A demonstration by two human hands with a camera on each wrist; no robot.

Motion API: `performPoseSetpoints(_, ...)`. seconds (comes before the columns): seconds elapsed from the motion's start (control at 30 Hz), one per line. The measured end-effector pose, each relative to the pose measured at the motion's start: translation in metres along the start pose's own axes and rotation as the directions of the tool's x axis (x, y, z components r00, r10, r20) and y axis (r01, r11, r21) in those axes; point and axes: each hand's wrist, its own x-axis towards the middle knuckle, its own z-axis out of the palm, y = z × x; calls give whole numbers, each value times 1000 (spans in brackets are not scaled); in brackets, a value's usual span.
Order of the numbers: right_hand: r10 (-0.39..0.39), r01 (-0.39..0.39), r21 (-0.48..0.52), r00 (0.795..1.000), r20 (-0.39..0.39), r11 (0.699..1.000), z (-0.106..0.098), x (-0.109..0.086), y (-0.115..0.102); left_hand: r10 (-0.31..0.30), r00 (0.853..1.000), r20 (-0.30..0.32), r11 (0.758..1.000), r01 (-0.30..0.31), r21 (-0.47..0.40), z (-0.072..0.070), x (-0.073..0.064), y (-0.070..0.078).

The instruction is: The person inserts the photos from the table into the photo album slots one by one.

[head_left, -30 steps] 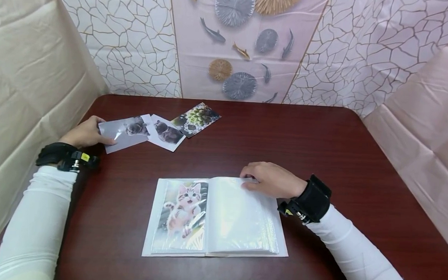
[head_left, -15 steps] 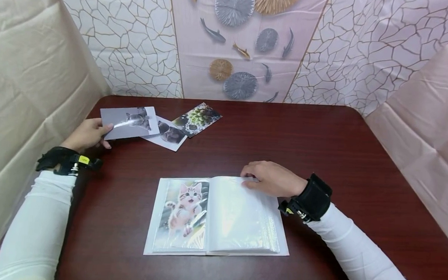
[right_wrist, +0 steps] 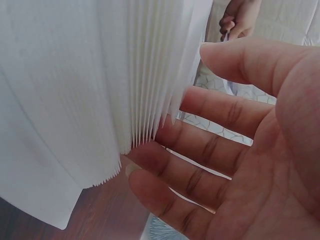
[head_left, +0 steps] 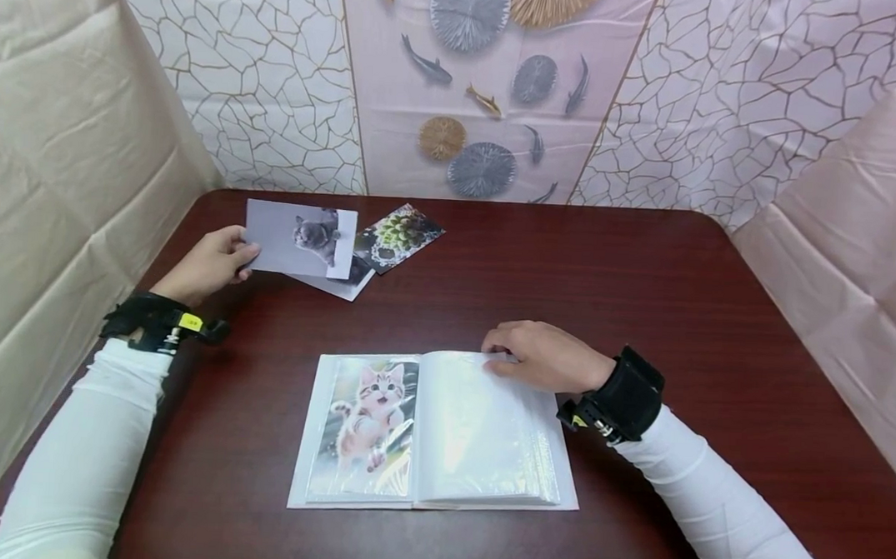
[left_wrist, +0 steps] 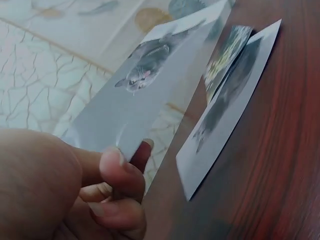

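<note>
While the left grip pinches the grey cat photo above the desk near its far left corner, the relaxed right grip touches the page edges of the opened album, which lies well apart from the far edge.

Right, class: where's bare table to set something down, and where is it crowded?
Bare table: right of the plant photo, beyond the right hand; also between album and left sleeve. Crowded: far left, where the left hand holds one cat photo above another.
</note>
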Motion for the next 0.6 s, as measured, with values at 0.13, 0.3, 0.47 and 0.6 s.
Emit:
performPoseSetpoints(0.13, -8, 8, 14, 1000, -5, 1000, -1, -1, 0, 15, 1000, -18, 1000, -15, -16, 9, 0, 8)
performPoseSetpoints(0.3, -20, 20, 27, 999, -29, 999, 0, -1, 0, 40, 999, -34, 999, -40, 0, 19, 1, 16)
performPoseSetpoints(0.47, -23, 27, 79, 998, -52, 997, 4, 1, 1, 46, 998, -43, 999, -46, 1, 27, 0, 22)
performPoseSetpoints(0.6, -20, 27, 106, 998, -68, 994, 5, 3, 0, 75, 996, -49, 997, -76, -7, 35, 0, 29)
